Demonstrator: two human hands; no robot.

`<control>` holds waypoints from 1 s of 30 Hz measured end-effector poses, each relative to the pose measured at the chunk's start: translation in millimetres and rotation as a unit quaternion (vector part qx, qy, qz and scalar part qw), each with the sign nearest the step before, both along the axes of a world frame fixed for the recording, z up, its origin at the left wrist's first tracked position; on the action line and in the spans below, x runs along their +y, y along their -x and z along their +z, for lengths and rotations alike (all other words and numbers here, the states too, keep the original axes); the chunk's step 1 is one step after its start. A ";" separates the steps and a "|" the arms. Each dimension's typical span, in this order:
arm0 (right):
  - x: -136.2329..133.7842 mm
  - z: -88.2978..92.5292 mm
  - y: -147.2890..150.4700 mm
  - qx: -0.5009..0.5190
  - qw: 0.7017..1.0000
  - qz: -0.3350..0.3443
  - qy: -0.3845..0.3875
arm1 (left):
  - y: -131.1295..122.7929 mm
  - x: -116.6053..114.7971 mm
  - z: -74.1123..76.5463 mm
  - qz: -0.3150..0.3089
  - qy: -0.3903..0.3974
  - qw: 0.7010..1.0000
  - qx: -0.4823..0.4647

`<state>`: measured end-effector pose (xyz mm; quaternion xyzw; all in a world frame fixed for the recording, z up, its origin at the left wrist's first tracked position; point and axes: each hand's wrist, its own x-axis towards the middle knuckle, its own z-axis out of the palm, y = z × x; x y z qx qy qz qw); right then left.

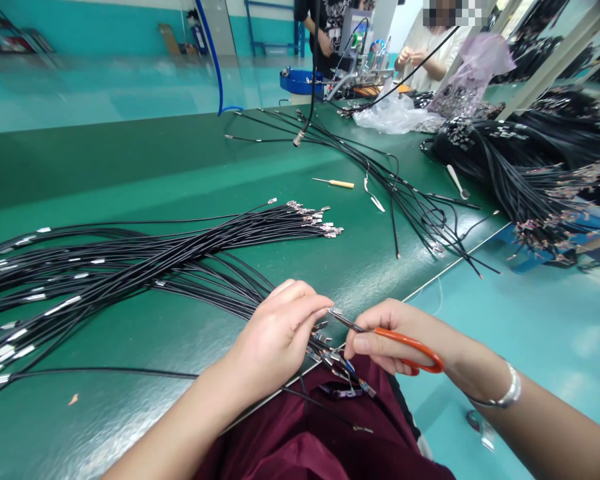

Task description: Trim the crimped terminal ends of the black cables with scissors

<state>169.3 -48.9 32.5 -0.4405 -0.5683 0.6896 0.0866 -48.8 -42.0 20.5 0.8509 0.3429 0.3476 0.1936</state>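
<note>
My left hand point(280, 327) is pinched on the end of a black cable; most of that cable is hidden behind the fingers. A small silvery connector point(335, 311) shows at its fingertips. My right hand point(385, 333) is closed round scissors with orange-red handles point(415, 347), their dark tips touching or very near this connector. Below the hands, several cable ends with metal connectors point(325, 350) hang over the table edge above my dark red clothing. A bundle of black cables with white labels point(180, 257) lies to the left, its connector ends pointing right.
On the green table point(130, 160) lie a yellow-handled pick point(341, 184), a looser group of cables point(375, 173) and a white-handled tool point(455, 179). A large cable heap point(500, 153) stands at right. A hanging black cord point(310, 100) reaches down. Two people work at the back beside plastic bags point(400, 113).
</note>
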 end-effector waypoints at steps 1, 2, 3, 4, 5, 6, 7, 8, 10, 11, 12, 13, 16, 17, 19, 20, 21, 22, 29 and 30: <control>-0.3 -0.9 -0.1 0.000 1.000 0.001 -0.005 | -0.1 0.0 -0.1 0.001 0.001 1.000 0.001; -0.7 -1.8 -0.3 -0.001 1.000 0.002 -0.010 | -0.2 0.0 -0.2 0.002 0.002 1.000 0.002; -1.0 -2.7 -0.4 -0.003 1.000 0.005 -0.015 | -0.3 0.0 -0.4 0.003 0.003 1.000 0.003; -1.2 -3.6 -0.5 -0.007 1.000 0.006 -0.019 | -0.4 0.1 -0.6 0.005 0.004 1.000 0.005; -1.2 -4.3 -0.5 -0.011 1.000 0.007 -0.023 | -0.5 0.2 -0.9 0.006 0.006 1.000 0.006; -1.1 -5.0 -0.4 -0.015 1.000 0.007 -0.026 | -0.6 0.2 -1.2 0.007 0.007 1.000 0.007; -0.9 -5.6 -0.3 -0.020 0.999 0.007 -0.028 | -0.7 0.1 -1.4 0.008 0.008 1.000 0.006; -0.7 -6.1 0.0 -0.024 0.999 0.007 -0.030 | -0.8 0.0 -1.6 0.008 0.010 1.000 0.007; -0.2 -6.9 0.5 -0.034 0.999 0.009 -0.036 | -0.7 -0.5 -1.8 0.008 0.014 1.000 0.008; -0.1 -7.2 0.8 -0.037 0.998 0.010 -0.042 | -0.7 -0.8 -1.8 0.008 0.015 1.000 0.009; 0.0 -7.3 1.0 -0.041 0.998 0.012 -0.050 | -0.6 -1.0 -1.7 0.009 0.015 1.000 0.010; -0.1 -7.3 1.2 -0.044 0.997 0.014 -0.058 | -0.5 -1.1 -1.5 0.010 0.014 1.000 0.011; -0.7 -7.0 1.5 -0.052 0.996 0.018 -0.075 | -0.5 -1.2 -0.8 0.013 0.010 1.000 0.011; -1.0 -6.7 1.6 -0.054 0.996 0.018 -0.076 | -0.7 -1.1 -0.6 0.013 0.010 1.000 0.010; -1.5 -6.4 1.8 -0.052 0.996 0.014 -0.069 | -1.0 -0.9 -0.5 0.012 0.012 1.000 0.009; -1.6 -6.3 2.0 -0.049 0.997 0.012 -0.064 | -1.2 -0.7 -0.6 0.012 0.014 1.000 0.007; -1.7 -6.3 2.3 -0.047 0.997 0.011 -0.062 | -1.3 -0.6 -0.6 0.012 0.016 1.000 0.006; -1.7 -6.5 2.5 -0.045 0.997 0.011 -0.063 | -1.3 -0.4 -0.7 0.012 0.017 1.000 0.005; -3.6 -12.7 4.6 -0.032 0.998 -0.013 -0.056 | -0.1 -0.1 -0.1 0.012 0.016 1.000 -0.001; -4.1 -13.5 5.2 -0.036 0.998 -0.019 -0.047 | 0.0 -0.2 -0.3 0.013 0.018 1.000 -0.002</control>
